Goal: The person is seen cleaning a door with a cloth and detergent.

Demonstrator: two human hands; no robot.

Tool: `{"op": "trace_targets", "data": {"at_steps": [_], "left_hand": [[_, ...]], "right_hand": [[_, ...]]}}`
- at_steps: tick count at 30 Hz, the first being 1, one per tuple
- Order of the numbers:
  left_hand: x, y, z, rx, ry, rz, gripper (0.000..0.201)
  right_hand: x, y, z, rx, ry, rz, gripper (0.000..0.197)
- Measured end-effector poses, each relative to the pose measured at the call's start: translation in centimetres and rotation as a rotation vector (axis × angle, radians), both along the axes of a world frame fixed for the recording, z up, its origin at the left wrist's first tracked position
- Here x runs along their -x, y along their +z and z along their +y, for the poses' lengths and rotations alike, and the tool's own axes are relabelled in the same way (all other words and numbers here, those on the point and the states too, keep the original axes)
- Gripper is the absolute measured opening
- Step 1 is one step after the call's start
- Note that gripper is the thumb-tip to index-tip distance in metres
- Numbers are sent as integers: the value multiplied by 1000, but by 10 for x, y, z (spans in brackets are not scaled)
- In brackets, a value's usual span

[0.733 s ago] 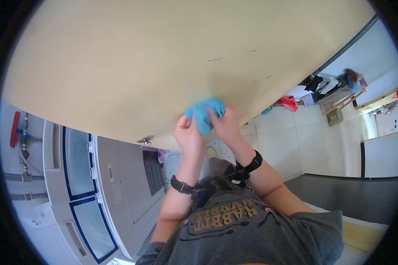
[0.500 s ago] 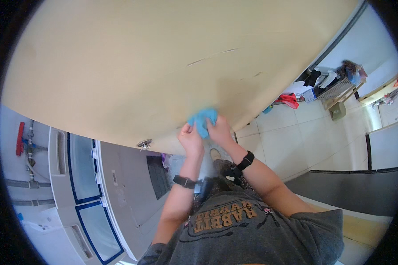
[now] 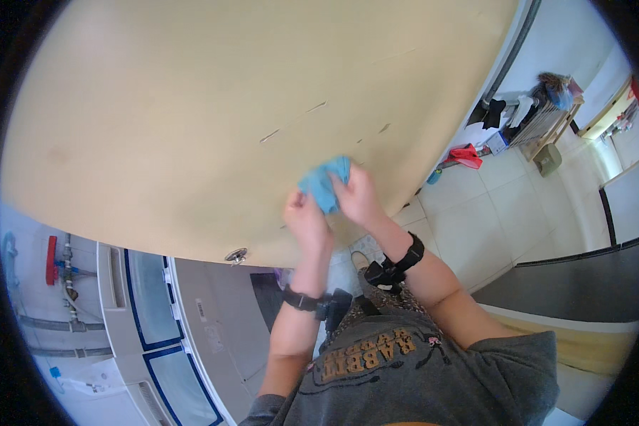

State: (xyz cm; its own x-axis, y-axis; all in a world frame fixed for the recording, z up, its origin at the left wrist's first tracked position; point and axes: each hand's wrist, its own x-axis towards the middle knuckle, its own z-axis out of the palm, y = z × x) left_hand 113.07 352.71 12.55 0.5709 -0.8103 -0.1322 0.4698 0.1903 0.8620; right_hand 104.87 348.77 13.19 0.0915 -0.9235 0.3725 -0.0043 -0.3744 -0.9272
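Observation:
A crumpled light-blue cloth (image 3: 324,186) is between my two hands, in front of a broad cream door (image 3: 184,121). My left hand (image 3: 307,220) pinches its left side with the fingers curled. On the other side, my right hand (image 3: 360,195) is closed on the cloth, thumb toward the middle. Both hands are slightly blurred, and I cannot tell whether the cloth touches the door. Several scratches (image 3: 316,107) mark the door above the hands. A silver door handle (image 3: 236,255) sits near its lower edge, left of my left hand.
To the left stands a pale cabinet with blue-framed panels (image 3: 149,298); wall pipes (image 3: 69,284) run beyond it. At the right, a red bag (image 3: 465,156), a loaded wooden rack (image 3: 536,128) and a greenish bin (image 3: 547,160) stand on the tiled floor (image 3: 483,213), past the door's edge.
The view has shifted, so the door's scratches appear farther left and lower. Both hands still grip the blue cloth, which has changed shape and is bunched at a different angle.

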Motion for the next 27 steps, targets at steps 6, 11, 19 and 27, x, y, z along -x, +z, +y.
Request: {"op": "trace_targets", "data": {"at_steps": [6, 11, 19, 27], "left_hand": [[6, 20, -6, 88, -66, 21, 17], [11, -43, -1, -64, -12, 44, 10], [-3, -62, 5, -106, -119, 32, 9], [-38, 0, 31, 207, -2, 290, 9]], "right_hand": [[6, 33, -1, 59, -34, 117, 13], [4, -38, 10, -92, -75, 194, 12], [-5, -66, 11, 21, -171, 256, 9], [-45, 34, 33, 229, -96, 515, 19]]}}
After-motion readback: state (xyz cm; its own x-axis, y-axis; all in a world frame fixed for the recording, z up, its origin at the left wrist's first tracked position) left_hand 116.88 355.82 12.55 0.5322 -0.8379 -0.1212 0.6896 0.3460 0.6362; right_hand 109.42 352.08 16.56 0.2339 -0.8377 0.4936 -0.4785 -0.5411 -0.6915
